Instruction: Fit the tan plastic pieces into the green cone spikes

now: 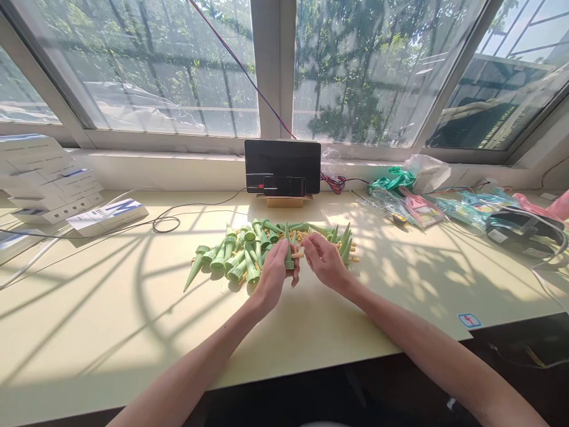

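Observation:
My left hand (pixel 274 270) is closed around a green cone-shaped plastic spike (pixel 289 256), its tip pointing away from me. Close to its right side, my right hand (pixel 326 259) pinches a small pale tan peg (pixel 297 255) at the green spike's collar. Whether the peg sits in the spike cannot be made out. To the left lies a heap of green spikes (pixel 217 259) with round collars, pointing various ways. More green spikes (pixel 345 244) lie just beyond my right hand, with tan pegs (pixel 354 259) beside them. My hands partly hide the heap's middle.
At the back stand a black tablet (pixel 283 157) and a phone (pixel 284 186) on a cardboard stand (pixel 284 202). White boxes (pixel 44 178) are stacked left, near a black cable (pixel 166 224). Plastic bags (pixel 391 198) and a black device (pixel 524 231) lie right. The table's front edge (pixel 311 375) is near me.

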A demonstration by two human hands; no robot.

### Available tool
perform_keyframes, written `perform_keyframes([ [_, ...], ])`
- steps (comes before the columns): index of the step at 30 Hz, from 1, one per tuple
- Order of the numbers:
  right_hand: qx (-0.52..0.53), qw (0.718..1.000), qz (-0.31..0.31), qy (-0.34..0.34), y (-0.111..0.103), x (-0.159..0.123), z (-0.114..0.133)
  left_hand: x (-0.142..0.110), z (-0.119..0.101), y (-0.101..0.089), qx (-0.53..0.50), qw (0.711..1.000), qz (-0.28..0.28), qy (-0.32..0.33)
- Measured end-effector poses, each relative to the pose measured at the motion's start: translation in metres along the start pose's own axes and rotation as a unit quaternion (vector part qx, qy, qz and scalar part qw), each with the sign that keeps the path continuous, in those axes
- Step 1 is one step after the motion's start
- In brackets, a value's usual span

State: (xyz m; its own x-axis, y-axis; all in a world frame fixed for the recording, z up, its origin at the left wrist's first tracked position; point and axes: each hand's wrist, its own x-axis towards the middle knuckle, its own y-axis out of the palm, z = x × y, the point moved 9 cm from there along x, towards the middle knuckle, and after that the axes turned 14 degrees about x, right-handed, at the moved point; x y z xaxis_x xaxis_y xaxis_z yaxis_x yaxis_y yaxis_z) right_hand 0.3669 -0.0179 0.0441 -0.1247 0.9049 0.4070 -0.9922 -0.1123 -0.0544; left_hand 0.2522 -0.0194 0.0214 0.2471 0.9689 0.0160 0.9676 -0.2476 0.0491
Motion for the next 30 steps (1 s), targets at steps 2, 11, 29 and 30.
perform_keyframes([
  [2,-0.001,1.0,-0.003,-0.001,0.0,0.0,0.002,-0.001,-0.001,0.0,0.019,1.0,-0.005,0.008],
  [11,-0.017,1.0,-0.017,-0.009,-0.002,0.001,0.003,-0.002,-0.006,0.002,0.077,0.996,-0.013,0.037],
  [29,-0.166,0.967,-0.144,-0.126,-0.068,-0.043,0.082,-0.021,-0.023,0.025,0.301,0.93,0.027,0.212],
  [30,-0.188,0.962,-0.15,-0.128,-0.075,-0.047,0.086,-0.021,-0.024,0.025,0.318,0.922,0.018,0.222],
])
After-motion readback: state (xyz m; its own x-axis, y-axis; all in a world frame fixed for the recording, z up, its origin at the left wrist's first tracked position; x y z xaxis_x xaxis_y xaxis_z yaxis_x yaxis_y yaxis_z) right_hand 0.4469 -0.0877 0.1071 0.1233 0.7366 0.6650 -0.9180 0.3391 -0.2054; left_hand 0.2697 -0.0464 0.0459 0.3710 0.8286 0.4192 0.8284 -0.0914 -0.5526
